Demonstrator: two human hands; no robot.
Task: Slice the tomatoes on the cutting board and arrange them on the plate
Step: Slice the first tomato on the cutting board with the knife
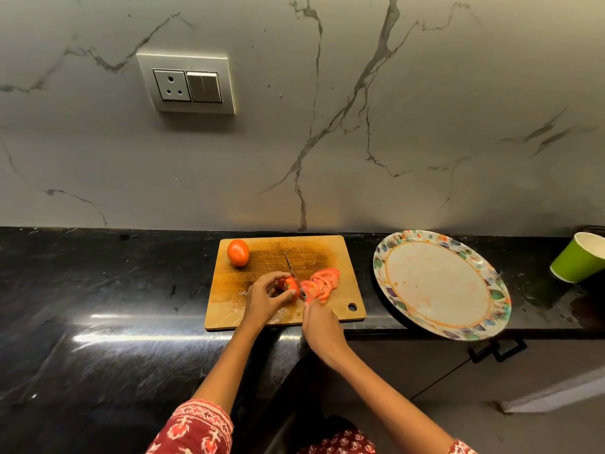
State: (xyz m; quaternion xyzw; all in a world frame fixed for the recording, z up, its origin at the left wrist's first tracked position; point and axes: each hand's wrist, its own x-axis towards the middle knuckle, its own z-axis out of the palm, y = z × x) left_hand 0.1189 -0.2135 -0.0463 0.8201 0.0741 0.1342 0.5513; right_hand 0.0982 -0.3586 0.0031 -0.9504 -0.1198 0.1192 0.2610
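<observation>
Tomato piece (289, 285) sits mid cutting board (229, 299), pinched by the left hand (265, 298); right hand (322, 326) grips the knife (294, 276), blade against its right face (slices (322, 281) fanned beyond)

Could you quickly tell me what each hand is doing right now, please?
Left hand: grips the half-cut tomato on the cutting board.
Right hand: holds the knife, slicing.

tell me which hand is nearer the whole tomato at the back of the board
Left. The left hand holds the tomato piece just in front of the whole tomato; the right hand sits farther right, gripping the knife.
</observation>
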